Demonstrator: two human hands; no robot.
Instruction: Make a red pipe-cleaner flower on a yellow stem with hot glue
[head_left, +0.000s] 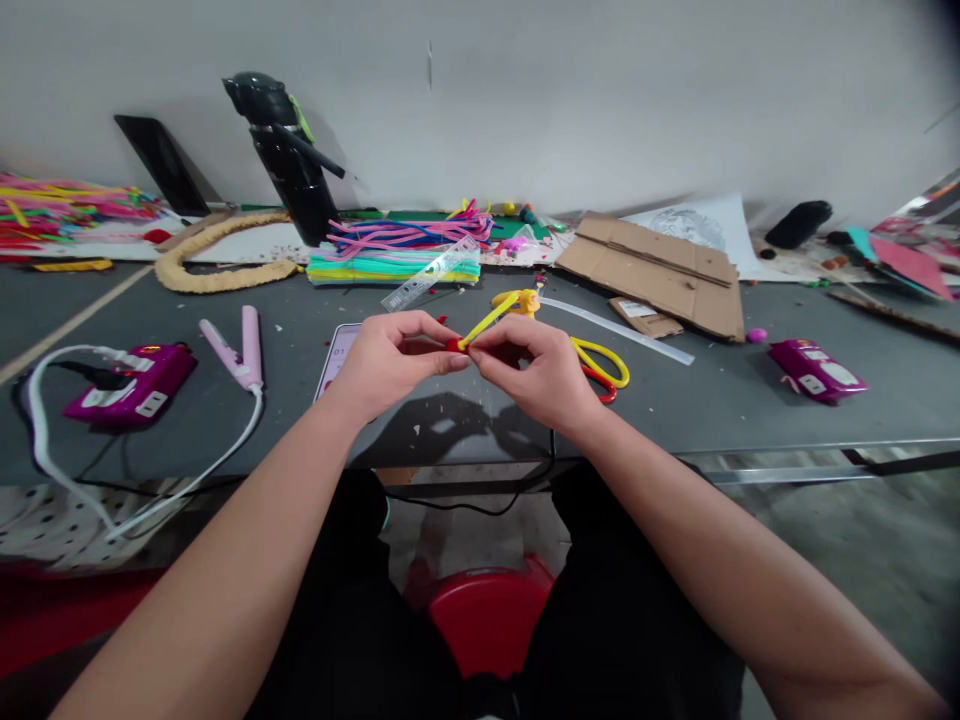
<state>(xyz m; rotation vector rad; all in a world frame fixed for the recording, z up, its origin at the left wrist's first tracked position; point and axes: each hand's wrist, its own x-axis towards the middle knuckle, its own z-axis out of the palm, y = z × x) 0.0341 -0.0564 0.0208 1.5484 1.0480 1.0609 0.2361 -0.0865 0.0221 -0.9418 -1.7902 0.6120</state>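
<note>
Above the table's front edge, my left hand (397, 362) is closed in a pinch on a small red fuzzy piece (454, 345). My right hand (529, 365) meets it, thumb and forefinger pressed together at the same spot. From between the fingertips a yellow pipe cleaner (491, 318) slants up and to the right; its lower end touches the red piece. Just behind my right hand lie scissors with looped yellow and red handles (611, 365), their blades hidden. A small yellow figure (527, 303) is beyond the fingers. A phone (335, 355) lies partly under my left hand.
Bundled pipe cleaners (405, 245) lie at the back with a clear ruler (431, 272). A black bottle (289, 160) stands behind. Cardboard (652, 270) is right. Left are a pink hair straightener (241, 350), its cord and a purple power strip (139, 385); another (817, 370) sits right.
</note>
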